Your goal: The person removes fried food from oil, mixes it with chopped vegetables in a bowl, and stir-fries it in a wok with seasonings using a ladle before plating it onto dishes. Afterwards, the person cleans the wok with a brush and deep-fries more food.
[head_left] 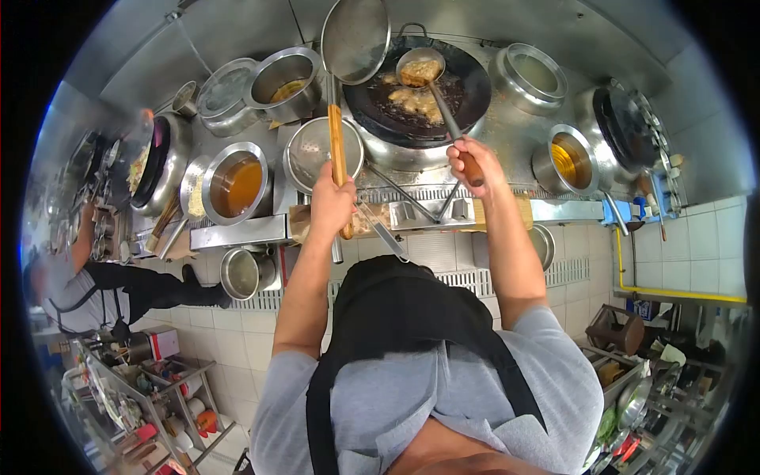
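My left hand [332, 203] is closed round the wooden handle of a large mesh strainer [356, 39], whose round head is raised at the wok's left edge. In my right hand [478, 165] is the wooden grip of a ladle [421, 66]. The ladle's bowl, over the wok [467, 99], carries browned pieces of food. More fried food [417, 104] lies in bubbling oil inside the black wok. Below the raised strainer, a second round strainer [305, 154] rests on the counter by my left hand.
Pots with orange-brown liquid [237, 190] and yellow oil [567, 162] stand left and right. Another pot [289, 87] and lidded pots line the back. A second wok [629, 131] is far right. A co-worker [87, 285] stands at the far left; shelving is behind me.
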The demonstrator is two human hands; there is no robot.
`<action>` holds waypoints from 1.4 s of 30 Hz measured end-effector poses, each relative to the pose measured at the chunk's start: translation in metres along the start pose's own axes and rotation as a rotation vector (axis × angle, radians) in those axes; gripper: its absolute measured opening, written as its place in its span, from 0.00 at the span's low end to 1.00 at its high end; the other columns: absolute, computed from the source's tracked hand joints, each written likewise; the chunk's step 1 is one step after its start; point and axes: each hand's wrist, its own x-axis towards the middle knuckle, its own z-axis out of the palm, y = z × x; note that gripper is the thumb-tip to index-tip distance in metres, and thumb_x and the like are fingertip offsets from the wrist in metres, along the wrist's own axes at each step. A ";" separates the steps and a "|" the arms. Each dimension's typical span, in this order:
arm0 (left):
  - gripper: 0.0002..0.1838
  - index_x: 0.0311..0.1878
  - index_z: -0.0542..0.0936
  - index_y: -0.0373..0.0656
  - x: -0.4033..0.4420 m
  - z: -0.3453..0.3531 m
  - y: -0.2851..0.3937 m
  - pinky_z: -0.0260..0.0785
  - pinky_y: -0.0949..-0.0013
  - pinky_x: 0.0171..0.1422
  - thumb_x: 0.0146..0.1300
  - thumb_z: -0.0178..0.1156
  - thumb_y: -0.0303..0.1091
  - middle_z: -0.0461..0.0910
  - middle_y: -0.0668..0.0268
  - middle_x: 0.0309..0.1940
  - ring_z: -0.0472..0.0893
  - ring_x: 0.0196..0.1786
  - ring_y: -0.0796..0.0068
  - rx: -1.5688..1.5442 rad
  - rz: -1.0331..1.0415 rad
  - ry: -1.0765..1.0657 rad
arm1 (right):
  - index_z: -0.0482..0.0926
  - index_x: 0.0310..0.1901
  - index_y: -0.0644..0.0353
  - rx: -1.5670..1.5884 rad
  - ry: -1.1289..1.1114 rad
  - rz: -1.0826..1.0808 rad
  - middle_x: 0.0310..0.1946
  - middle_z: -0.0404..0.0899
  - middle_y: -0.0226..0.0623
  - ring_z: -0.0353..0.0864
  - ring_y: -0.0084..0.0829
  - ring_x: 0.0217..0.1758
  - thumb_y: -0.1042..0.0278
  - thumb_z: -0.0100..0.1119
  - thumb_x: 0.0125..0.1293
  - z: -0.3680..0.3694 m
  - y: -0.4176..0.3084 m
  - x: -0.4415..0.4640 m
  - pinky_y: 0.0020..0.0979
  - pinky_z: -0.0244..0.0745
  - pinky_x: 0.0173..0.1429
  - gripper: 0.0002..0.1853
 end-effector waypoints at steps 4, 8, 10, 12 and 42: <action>0.21 0.65 0.71 0.37 0.003 -0.016 -0.002 0.73 0.73 0.24 0.70 0.58 0.25 0.77 0.67 0.36 0.77 0.27 0.80 0.039 0.006 0.000 | 0.71 0.45 0.59 -0.139 -0.012 0.042 0.31 0.77 0.33 0.76 0.23 0.24 0.71 0.60 0.70 -0.021 -0.026 0.038 0.25 0.72 0.24 0.08; 0.22 0.66 0.71 0.37 0.003 -0.015 0.000 0.74 0.71 0.25 0.70 0.58 0.26 0.78 0.66 0.36 0.78 0.27 0.79 0.088 0.018 -0.003 | 0.73 0.44 0.59 -0.415 0.074 0.074 0.28 0.78 0.31 0.77 0.22 0.23 0.71 0.60 0.68 -0.030 -0.050 0.052 0.26 0.72 0.23 0.07; 0.22 0.65 0.72 0.37 0.016 -0.008 -0.013 0.75 0.70 0.26 0.69 0.58 0.26 0.79 0.65 0.36 0.79 0.28 0.77 0.248 0.129 0.054 | 0.74 0.44 0.60 -0.432 0.137 0.040 0.27 0.78 0.32 0.77 0.23 0.22 0.71 0.61 0.67 -0.035 -0.049 0.060 0.26 0.71 0.23 0.07; 0.23 0.65 0.73 0.37 0.029 0.001 -0.023 0.76 0.69 0.27 0.67 0.58 0.26 0.80 0.65 0.36 0.80 0.28 0.75 0.352 0.183 0.094 | 0.75 0.45 0.61 -0.516 0.181 0.006 0.26 0.77 0.33 0.76 0.23 0.21 0.71 0.61 0.65 -0.041 -0.051 0.063 0.27 0.70 0.22 0.09; 0.20 0.59 0.76 0.36 -0.031 0.008 0.053 0.74 0.72 0.28 0.62 0.57 0.24 0.82 0.63 0.41 0.78 0.31 0.77 -0.183 -0.330 -0.244 | 0.72 0.66 0.69 -0.955 0.309 -0.165 0.24 0.74 0.29 0.73 0.24 0.22 0.73 0.58 0.64 -0.063 -0.048 -0.078 0.29 0.69 0.27 0.28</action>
